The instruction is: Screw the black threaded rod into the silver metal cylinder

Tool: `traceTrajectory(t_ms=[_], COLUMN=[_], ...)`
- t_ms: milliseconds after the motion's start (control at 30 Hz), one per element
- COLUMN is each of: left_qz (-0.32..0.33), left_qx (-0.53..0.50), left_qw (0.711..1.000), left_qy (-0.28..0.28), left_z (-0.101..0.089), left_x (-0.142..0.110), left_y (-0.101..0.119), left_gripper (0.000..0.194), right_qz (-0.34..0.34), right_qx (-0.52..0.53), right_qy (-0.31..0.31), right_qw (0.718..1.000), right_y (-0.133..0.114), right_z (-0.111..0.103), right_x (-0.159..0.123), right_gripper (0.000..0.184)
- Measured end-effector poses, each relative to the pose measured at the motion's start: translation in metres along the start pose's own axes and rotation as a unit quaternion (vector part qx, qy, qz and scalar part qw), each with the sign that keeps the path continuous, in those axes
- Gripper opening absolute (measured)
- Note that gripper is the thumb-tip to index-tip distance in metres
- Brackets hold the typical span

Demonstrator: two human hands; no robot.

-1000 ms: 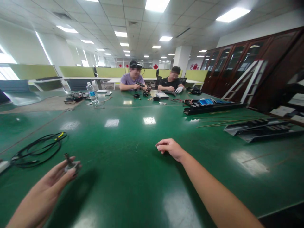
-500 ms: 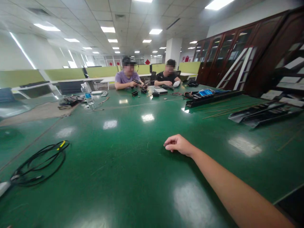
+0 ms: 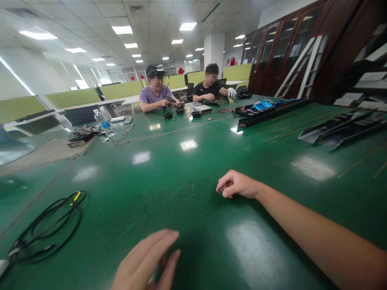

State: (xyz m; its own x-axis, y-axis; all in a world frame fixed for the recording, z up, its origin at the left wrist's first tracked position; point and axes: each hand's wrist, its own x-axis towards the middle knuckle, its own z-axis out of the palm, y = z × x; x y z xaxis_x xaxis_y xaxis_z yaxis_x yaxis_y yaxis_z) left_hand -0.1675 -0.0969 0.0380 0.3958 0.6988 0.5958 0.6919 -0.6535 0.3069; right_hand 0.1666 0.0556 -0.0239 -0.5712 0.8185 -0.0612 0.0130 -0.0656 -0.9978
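My right hand (image 3: 237,184) hovers just over or rests on the green tabletop (image 3: 157,173), right of centre. Its fingers curl round a small dark, shiny thing (image 3: 221,189), mostly hidden, whose kind I cannot make out. At the bottom centre my left hand (image 3: 146,262) is raised above the table, cut off by the lower edge. Its fingers stretch forward and the thumb stands apart from them, with nothing visible between.
A coiled black cable (image 3: 50,225) with a yellow tag lies at left. Far back are a water bottle (image 3: 102,121), two seated people handling small parts, and small black boxes (image 3: 168,115). Long black metal channels (image 3: 272,112) and thin rods (image 3: 290,131) lie at right.
My left hand has come into view at the bottom. My right hand appears slightly further right, still curled round the small thing. The camera view has shifted. One person's gloved hand has moved right.
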Motion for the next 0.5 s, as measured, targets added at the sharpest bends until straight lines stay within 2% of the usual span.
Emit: traceTrajectory(t_ms=[133,167,233,333,500], left_qz=[0.012,0.03,0.068,0.08,0.084], left_qx=[-0.071,-0.083,-0.105,-0.111,-0.059], left_qw=[0.991,0.99,0.987,0.988,0.989], left_qy=[-0.108,-0.111,-0.103,-0.065,-0.111], left_z=[0.064,0.078,0.102,0.119,0.122], left_x=[0.072,0.086,0.102,0.11,0.11], left_y=[0.012,0.012,0.01,0.01,0.02], left_gripper=[0.065,0.063,0.047,0.026,0.027], right_qz=[0.005,0.002,-0.008,-0.011,-0.019], right_qx=[0.019,0.036,0.063,0.059,0.051], right_qy=[-0.052,-0.054,-0.053,-0.066,-0.109], right_qw=[0.998,0.998,0.997,0.996,0.993], right_y=[-0.001,0.0,0.0,0.001,-0.001], right_z=[0.003,0.003,0.003,0.004,0.008], right_x=[0.003,0.004,0.006,0.01,0.014], right_gripper=[0.031,0.031,0.027,0.024,0.024])
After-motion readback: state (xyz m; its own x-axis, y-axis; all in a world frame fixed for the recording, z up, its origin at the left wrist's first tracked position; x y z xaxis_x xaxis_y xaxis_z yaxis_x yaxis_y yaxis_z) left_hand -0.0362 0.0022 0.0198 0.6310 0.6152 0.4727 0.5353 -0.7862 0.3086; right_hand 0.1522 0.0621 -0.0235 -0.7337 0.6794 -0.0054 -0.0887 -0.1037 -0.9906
